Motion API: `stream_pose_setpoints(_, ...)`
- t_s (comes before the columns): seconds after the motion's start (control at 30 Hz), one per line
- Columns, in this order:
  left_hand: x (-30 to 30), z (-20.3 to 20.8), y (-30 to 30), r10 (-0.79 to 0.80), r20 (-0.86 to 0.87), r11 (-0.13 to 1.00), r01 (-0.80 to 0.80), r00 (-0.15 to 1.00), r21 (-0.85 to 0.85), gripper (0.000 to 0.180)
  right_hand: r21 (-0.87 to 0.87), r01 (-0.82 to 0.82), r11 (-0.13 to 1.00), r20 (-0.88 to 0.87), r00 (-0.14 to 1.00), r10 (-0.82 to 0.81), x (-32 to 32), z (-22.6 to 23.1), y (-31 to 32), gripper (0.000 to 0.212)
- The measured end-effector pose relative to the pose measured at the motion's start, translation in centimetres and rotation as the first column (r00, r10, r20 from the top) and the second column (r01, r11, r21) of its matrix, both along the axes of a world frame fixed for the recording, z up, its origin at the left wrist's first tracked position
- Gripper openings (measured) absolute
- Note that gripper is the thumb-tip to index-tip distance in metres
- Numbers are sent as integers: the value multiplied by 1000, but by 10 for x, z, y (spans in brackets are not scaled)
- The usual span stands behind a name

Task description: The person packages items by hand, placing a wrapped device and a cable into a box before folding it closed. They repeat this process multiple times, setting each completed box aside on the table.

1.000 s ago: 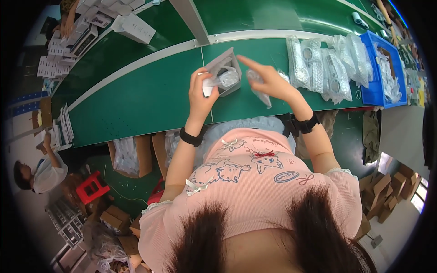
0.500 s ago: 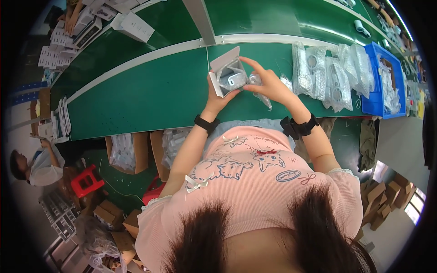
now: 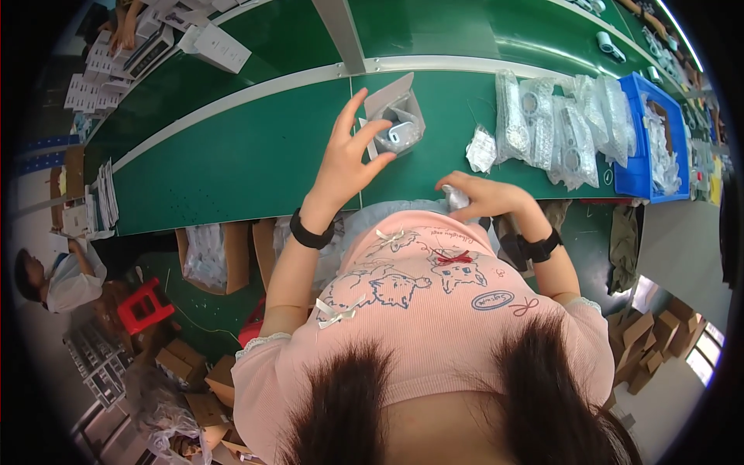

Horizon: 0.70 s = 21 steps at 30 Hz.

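A small open grey box (image 3: 397,116) with a white part inside sits on the green table (image 3: 232,163). My left hand (image 3: 346,159) hovers just beside it, fingers spread and holding nothing. My right hand (image 3: 480,195) is down at the table's near edge, close to my body, closed on a small clear plastic bag (image 3: 456,197). Another small clear bag (image 3: 482,149) lies on the table just beyond that hand.
Several clear bags with round parts (image 3: 554,128) lie to the right, next to a blue bin (image 3: 647,139). White boxes (image 3: 217,46) sit on the far conveyor. Cardboard boxes (image 3: 209,252) stand under the table. Another person (image 3: 54,279) sits at lower left beside a red stool (image 3: 143,306).
Both hands were at the grey box. My right hand has pulled back to the table's near edge with a small bag, and my left hand has let go of the box and opened.
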State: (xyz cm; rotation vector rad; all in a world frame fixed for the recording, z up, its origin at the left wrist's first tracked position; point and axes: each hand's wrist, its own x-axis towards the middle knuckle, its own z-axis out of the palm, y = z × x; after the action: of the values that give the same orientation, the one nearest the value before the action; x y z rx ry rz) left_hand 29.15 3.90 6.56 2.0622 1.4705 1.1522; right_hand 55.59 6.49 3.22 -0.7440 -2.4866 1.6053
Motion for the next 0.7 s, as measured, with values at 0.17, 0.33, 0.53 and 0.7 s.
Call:
stream_pose_setpoints(0.17, 4, 15, 8, 104, -84, 957, -122, 991, -262, 18, -112, 243, 963, -75, 965, -253, -12, 51, 29, 25)
stream_pose_setpoints(0.33, 4, 12, 17, 253, 48, 934, -230, 966, -275, 11, 208, 400, 892, -609, 767, -202, -55, 65, 42, 15)
stream_pose_setpoints(0.53, -3, 9, 26, 325, 166, 882, -235, 931, -409, 12, 655, 74, 752, -500, 788, 358, -92, 42, 63, 23)
stream_pose_setpoints(0.7, -17, -10, 26, 325, 252, 889, -203, 911, -411, 14, 810, -122, 573, -202, 861, 468, -100, 39, 65, 18)
